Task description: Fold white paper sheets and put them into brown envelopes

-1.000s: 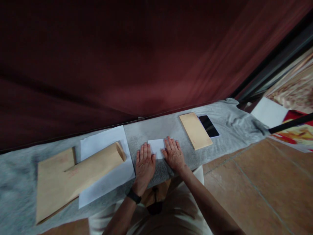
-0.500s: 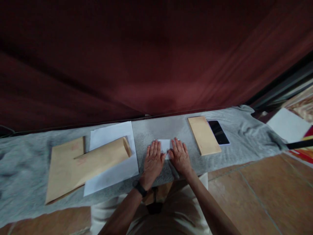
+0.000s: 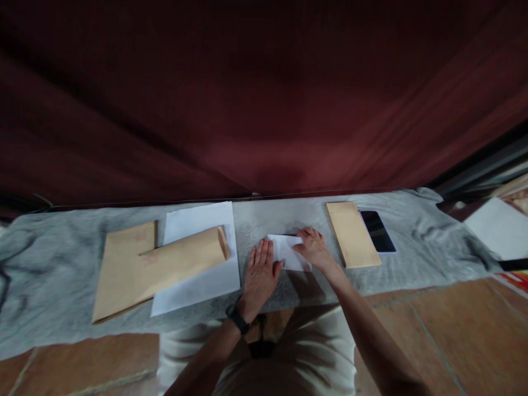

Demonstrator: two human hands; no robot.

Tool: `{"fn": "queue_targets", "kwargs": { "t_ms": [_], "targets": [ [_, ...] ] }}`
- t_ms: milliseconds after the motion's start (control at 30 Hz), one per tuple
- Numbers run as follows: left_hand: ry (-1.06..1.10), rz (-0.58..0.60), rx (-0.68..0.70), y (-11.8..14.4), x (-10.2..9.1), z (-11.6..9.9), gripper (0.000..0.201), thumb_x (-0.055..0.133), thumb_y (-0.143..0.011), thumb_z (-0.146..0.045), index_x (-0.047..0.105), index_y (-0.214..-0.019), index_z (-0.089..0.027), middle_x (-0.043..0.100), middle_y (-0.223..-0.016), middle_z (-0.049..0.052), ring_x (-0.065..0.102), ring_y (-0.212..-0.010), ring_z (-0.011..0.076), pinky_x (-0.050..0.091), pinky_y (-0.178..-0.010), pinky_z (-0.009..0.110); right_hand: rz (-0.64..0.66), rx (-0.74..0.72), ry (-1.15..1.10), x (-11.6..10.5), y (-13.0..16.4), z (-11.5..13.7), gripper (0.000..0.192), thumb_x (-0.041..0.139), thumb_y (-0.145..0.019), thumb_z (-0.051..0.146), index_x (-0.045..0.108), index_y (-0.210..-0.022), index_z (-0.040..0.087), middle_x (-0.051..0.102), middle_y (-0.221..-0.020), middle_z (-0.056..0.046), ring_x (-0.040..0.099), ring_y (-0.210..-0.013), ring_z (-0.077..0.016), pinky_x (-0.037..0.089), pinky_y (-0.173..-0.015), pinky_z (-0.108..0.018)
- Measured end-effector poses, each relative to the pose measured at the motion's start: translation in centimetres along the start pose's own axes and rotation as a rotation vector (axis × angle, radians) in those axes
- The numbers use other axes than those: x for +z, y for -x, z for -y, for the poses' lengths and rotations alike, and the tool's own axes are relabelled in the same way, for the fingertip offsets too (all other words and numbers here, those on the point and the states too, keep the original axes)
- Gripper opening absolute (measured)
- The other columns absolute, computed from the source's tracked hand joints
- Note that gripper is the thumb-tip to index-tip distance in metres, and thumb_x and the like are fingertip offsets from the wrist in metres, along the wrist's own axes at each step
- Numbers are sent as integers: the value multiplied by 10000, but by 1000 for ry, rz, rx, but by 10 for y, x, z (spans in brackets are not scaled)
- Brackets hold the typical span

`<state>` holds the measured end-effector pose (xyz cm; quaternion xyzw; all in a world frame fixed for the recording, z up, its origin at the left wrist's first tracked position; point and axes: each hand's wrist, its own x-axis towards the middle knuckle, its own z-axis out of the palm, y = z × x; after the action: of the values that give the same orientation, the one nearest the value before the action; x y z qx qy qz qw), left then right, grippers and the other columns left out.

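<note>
Lying between left hand (image 3: 259,279), flat with fingers extended, and right hand (image 3: 314,249), fingers curled, grip unclear: white paper (image 3: 289,256), touched by both; presumably light, flexible, easily creased; best held by opposite edges.

Head-worn view, forward and down, above hands (image 3: 260,275)

Small white paper (image 3: 286,254), partly hidden
The left hand (image 3: 260,278) covers some; red marks (image 3: 151,258) on the brown envelope (image 3: 185,255) are too blurry to read.
</note>
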<state>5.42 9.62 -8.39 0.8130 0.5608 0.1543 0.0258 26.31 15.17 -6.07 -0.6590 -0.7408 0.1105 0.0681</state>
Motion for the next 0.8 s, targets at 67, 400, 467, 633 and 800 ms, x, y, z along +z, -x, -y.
{"fn": "queue_targets", "kwargs": {
  "t_ms": [67,400,467,633,800],
  "targets": [
    [3,-8,0,1,-1,1,638,396,-1043,-408,320,-1587,-83,370,-1632,158,310,-1539,273,272,-1260,485,2,-20,-17,0,0,0,207,642,-920,271,688,-1117,230,652,-1211,-107,571,-1124,-269,424,-966,-392],
    [67,-35,3,2,0,3,632,416,-1040,-400,301,-1589,-110,414,-1611,169,355,-1519,275,289,-1253,495,88,47,-13,-11,-8,4,279,707,-872,287,696,-1138,206,680,-1221,-106,600,-1163,-286,447,-939,-394],
    [117,-41,-6,2,2,5,652,427,-1039,-403,261,-1604,-122,413,-1613,170,360,-1516,273,306,-1246,499,74,22,-16,-15,-10,6,232,706,-865,261,711,-1092,213,684,-1215,-105,603,-1165,-284,454,-938,-392],
    [340,-166,-88,4,-6,12,678,404,-1051,-379,131,-1634,-166,334,-1654,170,334,-1529,251,402,-1197,463,-57,-108,-183,-28,-1,14,182,566,-945,185,682,-1076,234,735,-1049,-55,675,-995,-223,507,-882,-328],
    [373,-369,-143,5,-38,17,625,339,-1068,-336,111,-1637,-214,295,-1672,153,265,-1557,260,325,-1242,520,-356,-339,-204,-21,28,22,300,444,-948,114,664,-1114,230,711,-1195,-85,618,-1182,-258,426,-1124,-483]
  ]
}}
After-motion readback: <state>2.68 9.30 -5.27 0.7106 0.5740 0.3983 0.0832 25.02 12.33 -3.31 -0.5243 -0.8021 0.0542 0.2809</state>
